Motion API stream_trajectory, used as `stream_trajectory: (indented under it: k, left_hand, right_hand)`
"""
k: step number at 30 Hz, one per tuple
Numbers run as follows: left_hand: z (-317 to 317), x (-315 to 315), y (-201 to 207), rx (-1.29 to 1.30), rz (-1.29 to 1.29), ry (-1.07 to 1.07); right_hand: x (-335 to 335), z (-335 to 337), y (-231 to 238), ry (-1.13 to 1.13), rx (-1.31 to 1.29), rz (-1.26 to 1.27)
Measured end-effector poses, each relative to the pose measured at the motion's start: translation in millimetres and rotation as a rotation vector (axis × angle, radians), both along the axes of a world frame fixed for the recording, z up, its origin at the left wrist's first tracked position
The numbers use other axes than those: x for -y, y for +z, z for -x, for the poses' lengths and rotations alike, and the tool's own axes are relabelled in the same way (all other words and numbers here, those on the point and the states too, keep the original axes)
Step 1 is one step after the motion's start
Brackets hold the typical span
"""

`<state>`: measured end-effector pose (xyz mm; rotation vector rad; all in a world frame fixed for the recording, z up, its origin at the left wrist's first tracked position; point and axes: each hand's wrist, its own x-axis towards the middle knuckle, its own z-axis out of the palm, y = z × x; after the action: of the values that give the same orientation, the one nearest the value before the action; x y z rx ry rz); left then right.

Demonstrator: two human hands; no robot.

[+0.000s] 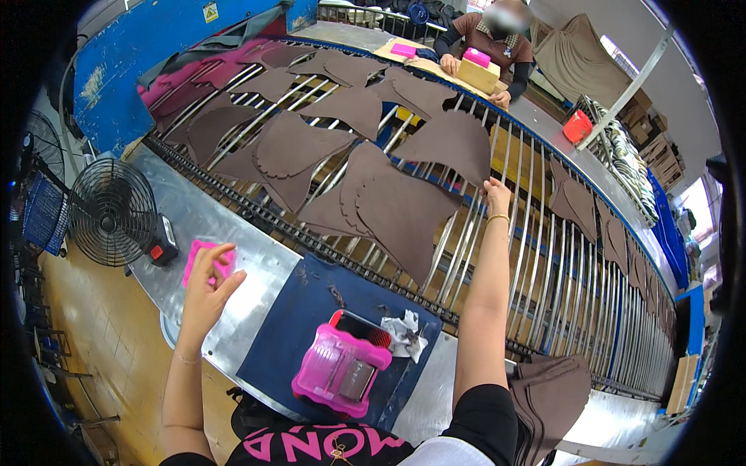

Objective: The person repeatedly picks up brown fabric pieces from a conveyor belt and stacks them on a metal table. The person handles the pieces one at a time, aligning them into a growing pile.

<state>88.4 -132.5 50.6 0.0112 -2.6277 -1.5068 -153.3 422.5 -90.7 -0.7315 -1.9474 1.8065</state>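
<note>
My right hand (497, 199) reaches out over the rod conveyor (464, 256) and pinches the narrow tip of a dark brown cut piece (451, 144) that looks like fabric or leather. The rest of that piece lies across the metal rods. Close to it, a fanned stack of similar brown pieces (396, 206) rests on the rods. My left hand (208, 291) is raised above the metal table, with fingers apart and nothing in them. Beneath and beside it sits a pink scalloped tray (192, 268).
On a dark blue cloth (272, 349) sit a translucent pink box (326, 361) and crumpled white tissue (405, 335). A black fan (113, 212) stands left. More brown pieces (556, 404) hang at lower right. Across the conveyor, a person (474, 35) works beside a cardboard box (477, 74).
</note>
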Motion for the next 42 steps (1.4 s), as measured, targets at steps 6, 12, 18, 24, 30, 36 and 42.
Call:
stream_trajectory:
  k: [6, 12, 18, 24, 30, 36, 42]
  left_hand:
    - [-8, 13, -14, -0.016, -0.019, 0.048]
    - [13, -5, -12, -0.065, -0.078, -0.085]
    - [21, -17, -19, 0.031, -0.085, -0.206]
    - [31, -69, -8, 0.112, -0.223, -0.444]
    - [35, -86, -21, 0.133, -0.215, -0.625]
    - [28, -82, -22, 0.183, -0.243, -0.629]
    - [26, -75, -12, 0.091, -0.205, -0.672]
  right_hand:
    - [14, 23, -23, -0.07, 0.208, -0.199]
    - [-36, -9, -6, -0.318, 0.16, -0.917]
    - [1, -188, 117, -0.244, -0.077, -0.832]
    - [2, -449, 148, -0.699, 0.487, -0.919]
    - [16, -603, 105, -1.032, 1.238, -0.73]
    - [23, -614, 121, -1.011, 1.275, -0.715]
    - [35, -607, 164, -0.778, 1.088, -1.091]
